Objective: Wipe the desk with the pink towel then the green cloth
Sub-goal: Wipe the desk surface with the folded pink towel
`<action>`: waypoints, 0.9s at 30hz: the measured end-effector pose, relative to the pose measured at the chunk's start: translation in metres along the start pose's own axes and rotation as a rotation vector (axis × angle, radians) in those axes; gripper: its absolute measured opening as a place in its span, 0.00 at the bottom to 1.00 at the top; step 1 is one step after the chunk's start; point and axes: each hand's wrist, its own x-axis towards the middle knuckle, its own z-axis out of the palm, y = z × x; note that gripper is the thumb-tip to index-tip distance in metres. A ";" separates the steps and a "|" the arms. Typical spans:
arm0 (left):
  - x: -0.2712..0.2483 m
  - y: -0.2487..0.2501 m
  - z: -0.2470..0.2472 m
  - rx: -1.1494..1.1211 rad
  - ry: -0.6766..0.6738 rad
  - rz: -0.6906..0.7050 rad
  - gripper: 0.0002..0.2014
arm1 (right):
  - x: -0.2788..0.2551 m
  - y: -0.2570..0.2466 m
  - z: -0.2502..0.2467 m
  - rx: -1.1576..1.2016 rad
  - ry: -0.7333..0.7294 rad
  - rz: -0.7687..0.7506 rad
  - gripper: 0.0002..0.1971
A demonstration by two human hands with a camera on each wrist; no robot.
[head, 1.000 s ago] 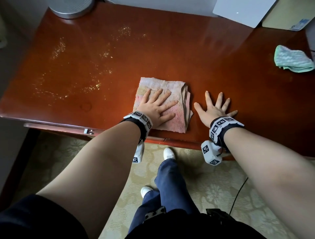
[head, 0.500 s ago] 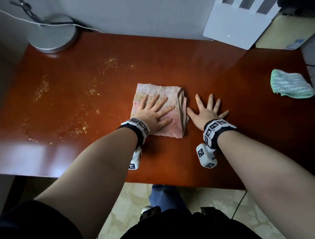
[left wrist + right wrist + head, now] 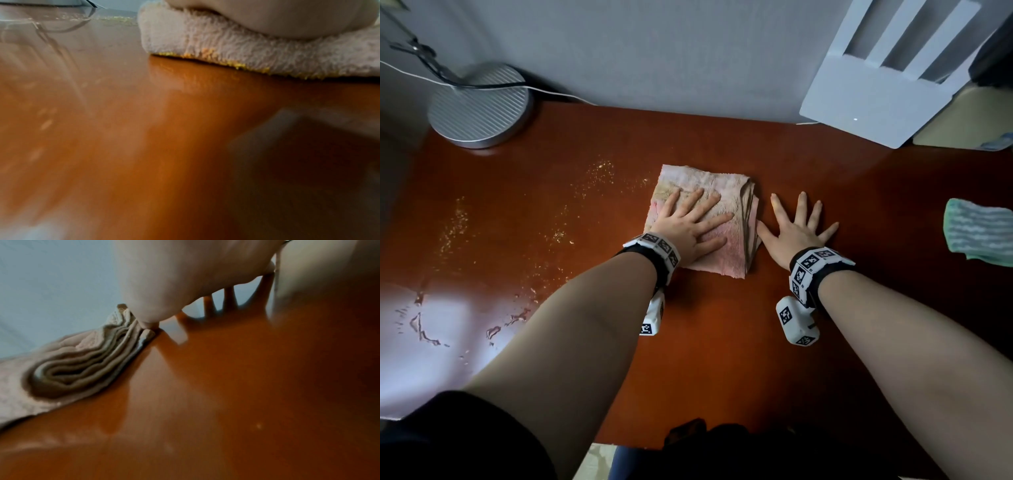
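A folded pink towel (image 3: 726,192) lies in the middle of the reddish-brown desk (image 3: 722,342). My left hand (image 3: 693,219) presses flat on it with straight, spread fingers. My right hand (image 3: 798,222) lies flat on the bare desk just right of the towel, its thumb touching the towel's folded edge (image 3: 86,363). The green cloth (image 3: 979,233) sits crumpled at the desk's right edge, apart from both hands. In the left wrist view the towel's fluffy edge (image 3: 246,53) carries yellow crumbs under my palm.
Yellow crumbs (image 3: 592,178) and water smears (image 3: 424,325) are scattered over the desk's left half. A round silver lamp base (image 3: 479,106) stands at the back left. A white router (image 3: 887,68) leans at the back right beside a beige box (image 3: 962,133).
Both hands and the towel have slid away from the desk's front edge toward the middle of the desk. My view has tilted up toward the wall.
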 end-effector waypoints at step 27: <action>0.103 -0.090 -0.033 -0.184 0.058 -0.118 0.30 | 0.072 -0.083 -0.029 0.159 0.092 0.183 0.26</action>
